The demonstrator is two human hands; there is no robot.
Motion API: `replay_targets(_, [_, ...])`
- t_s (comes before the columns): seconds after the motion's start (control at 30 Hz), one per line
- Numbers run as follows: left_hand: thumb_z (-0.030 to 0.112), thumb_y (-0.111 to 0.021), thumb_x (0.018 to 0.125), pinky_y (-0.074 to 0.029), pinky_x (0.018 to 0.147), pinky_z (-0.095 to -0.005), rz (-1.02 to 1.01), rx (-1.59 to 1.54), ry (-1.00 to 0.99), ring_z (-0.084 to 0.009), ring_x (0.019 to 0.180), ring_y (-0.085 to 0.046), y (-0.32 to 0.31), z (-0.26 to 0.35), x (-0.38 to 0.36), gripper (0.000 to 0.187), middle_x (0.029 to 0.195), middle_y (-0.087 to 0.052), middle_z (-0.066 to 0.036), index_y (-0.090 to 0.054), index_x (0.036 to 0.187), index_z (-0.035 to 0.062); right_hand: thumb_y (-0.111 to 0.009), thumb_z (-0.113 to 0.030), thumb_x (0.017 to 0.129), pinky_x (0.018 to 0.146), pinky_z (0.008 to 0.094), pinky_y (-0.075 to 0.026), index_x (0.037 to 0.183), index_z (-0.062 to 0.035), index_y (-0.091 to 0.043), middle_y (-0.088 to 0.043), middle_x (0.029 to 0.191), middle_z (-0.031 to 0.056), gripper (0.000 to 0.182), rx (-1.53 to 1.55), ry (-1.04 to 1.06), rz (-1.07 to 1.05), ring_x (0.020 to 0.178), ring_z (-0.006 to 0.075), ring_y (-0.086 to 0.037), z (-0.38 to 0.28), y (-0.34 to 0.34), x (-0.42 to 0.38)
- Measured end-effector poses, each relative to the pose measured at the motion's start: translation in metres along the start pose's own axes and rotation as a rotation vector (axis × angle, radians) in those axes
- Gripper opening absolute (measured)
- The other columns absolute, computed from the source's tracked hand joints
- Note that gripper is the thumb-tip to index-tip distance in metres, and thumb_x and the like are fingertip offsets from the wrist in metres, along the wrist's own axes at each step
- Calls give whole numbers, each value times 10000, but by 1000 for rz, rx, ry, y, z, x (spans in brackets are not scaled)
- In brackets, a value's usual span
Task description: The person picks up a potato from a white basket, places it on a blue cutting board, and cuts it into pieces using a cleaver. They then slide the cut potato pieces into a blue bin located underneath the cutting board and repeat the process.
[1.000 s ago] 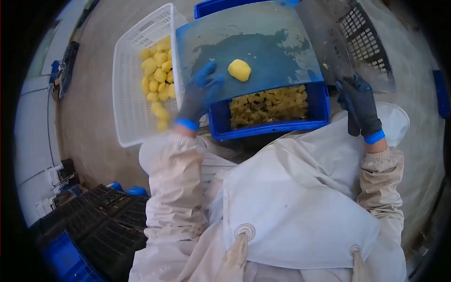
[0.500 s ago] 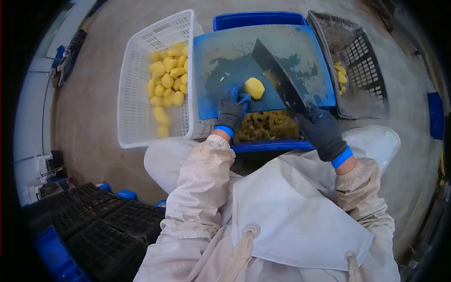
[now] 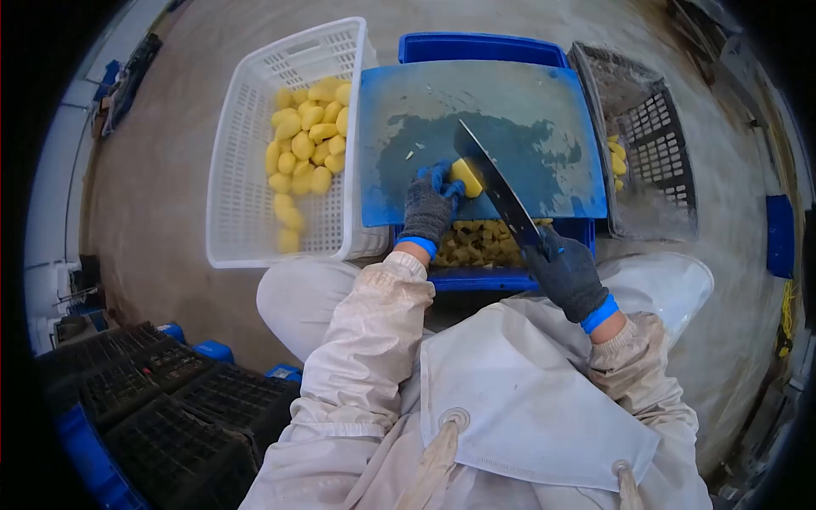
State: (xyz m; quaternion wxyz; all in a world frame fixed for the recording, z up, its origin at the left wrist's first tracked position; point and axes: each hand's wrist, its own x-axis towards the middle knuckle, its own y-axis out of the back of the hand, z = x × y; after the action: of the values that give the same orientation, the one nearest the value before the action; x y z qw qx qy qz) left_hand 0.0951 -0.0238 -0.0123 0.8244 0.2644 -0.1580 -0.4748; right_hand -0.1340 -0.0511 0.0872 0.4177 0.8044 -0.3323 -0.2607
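Observation:
A peeled yellow potato (image 3: 465, 178) stands on the blue cutting board (image 3: 476, 93). My left hand (image 3: 430, 204), in a grey and blue glove, holds the potato from its left side with bent fingers. In my right hand (image 3: 563, 268), also gloved, is the handle of a broad dark knife (image 3: 495, 184). The blade slants up and to the left, against or very near the potato's right side. A few small pale scraps lie on the board.
White crate (image 3: 223, 170) at left, with many yellow potatoes (image 3: 304, 144). Cut pieces (image 3: 480, 244) fill a blue bin (image 3: 484, 279) under the board. At right, a dark crate (image 3: 680, 161) holds several potatoes (image 3: 616, 157). Black crates (image 3: 178, 408) stand at lower left.
The knife has moved left and down to the potato, and my right hand has shifted the same way. The potato now looks turned, with my left fingers closer around it.

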Motion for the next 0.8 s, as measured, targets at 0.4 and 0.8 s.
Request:
replay_targets(0.4, [247,-639,816,-479,810,-392,-12,192,-45,-312,910,-600,3,4,0,409,1022,-573,-171,-558,1167,53,-501,-228,851,568,467,-468,886,-35,-555,-597,642,187,203,-98,0,-46,622,357,-605,1,-18,19])
replay_targets(0.8, [193,-657,800,-480,801,-395,81,91,-64,-315,892,-606,1,5,-6,313,981,-584,-179,-598,1060,29,-517,-234,854,524,461,-462,882,-45,-545,-583,602,169,192,-66,86,38,577,355,-596,-10,1,2])
